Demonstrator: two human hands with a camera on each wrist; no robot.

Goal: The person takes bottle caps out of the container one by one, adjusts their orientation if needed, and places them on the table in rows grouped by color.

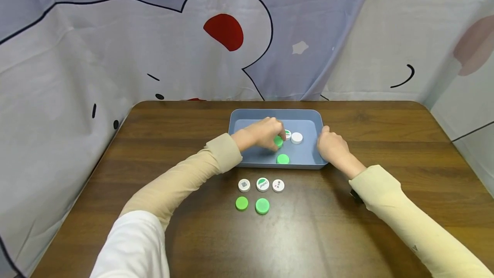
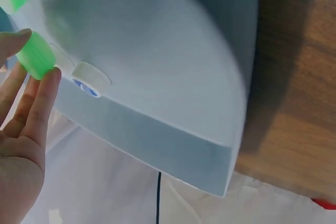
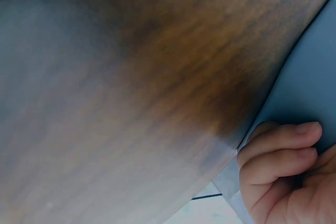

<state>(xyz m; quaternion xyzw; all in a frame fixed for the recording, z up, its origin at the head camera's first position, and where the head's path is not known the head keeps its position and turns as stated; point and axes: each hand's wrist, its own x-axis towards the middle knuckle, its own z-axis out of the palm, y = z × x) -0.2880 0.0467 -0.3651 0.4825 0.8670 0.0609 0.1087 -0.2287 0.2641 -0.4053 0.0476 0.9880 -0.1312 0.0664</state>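
Left grip (image 1: 266, 134) pinching green cap (image 1: 278, 141) inside blue tray (image 1: 308, 117), right grip (image 1: 332, 147) clasping tray's right wall

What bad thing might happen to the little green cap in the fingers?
The left hand pinches the green cap only at the fingertips, so it might slip and drop back into the blue tray. It is close to the white cap and another green cap, so a clumsy move may knock them. The right hand holds the tray's edge; letting go might let the tray slide.
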